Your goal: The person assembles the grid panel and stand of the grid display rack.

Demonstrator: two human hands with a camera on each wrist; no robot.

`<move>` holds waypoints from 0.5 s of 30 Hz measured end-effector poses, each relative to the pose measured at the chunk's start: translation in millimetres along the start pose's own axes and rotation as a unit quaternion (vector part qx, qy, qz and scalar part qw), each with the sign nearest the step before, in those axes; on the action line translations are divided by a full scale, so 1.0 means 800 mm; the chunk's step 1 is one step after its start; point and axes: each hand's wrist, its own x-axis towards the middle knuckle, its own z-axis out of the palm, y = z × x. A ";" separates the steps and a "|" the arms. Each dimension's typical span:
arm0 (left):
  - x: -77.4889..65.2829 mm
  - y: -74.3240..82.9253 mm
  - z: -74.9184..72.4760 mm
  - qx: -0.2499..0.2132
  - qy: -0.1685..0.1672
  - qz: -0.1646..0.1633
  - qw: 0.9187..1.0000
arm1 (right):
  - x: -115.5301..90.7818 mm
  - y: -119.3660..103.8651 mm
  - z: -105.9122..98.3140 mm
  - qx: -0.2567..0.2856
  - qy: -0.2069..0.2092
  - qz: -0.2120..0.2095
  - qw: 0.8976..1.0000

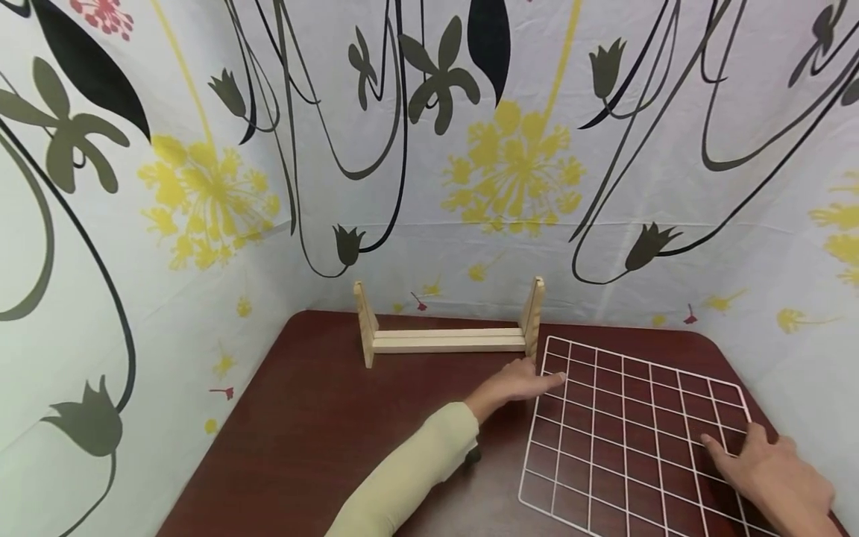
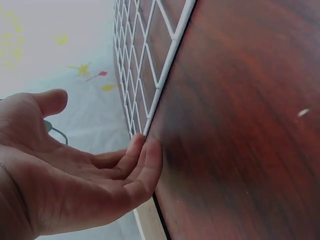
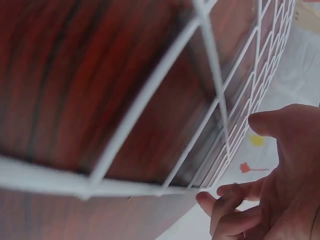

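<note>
A white wire grid panel (image 1: pixel 625 447) lies over the right part of the dark red-brown table. My left hand (image 1: pixel 520 380) is at its far left edge, with the fingertips (image 2: pixel 154 150) right at the edge wire and the thumb raised apart from them in the left wrist view. Across the panel, my right hand (image 1: pixel 772 466) is by the right edge. The right wrist view shows its loosely bent fingers (image 3: pixel 235 217) close to the edge wire, the thumb spread away. Neither hand grips the wire.
Behind my left hand stands a pale wooden frame (image 1: pixel 448 341) with two upright ends and a crossbar. The table (image 1: pixel 302 447) backs onto a flower-printed cloth (image 1: pixel 416 186), which also hangs along both sides.
</note>
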 end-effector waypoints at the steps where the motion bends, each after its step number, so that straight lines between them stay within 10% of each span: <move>1: 0.002 0.001 0.000 0.001 -0.008 -0.007 1.000 | 0.000 0.003 0.001 0.000 0.001 0.000 1.000; 9: 0.027 0.010 0.010 0.045 -0.021 -0.029 0.998 | 0.009 0.032 -0.006 -0.003 0.003 -0.014 1.000; 15: 0.081 -0.004 0.037 0.140 0.001 -0.037 0.989 | 0.015 0.045 -0.007 0.000 0.009 -0.028 1.000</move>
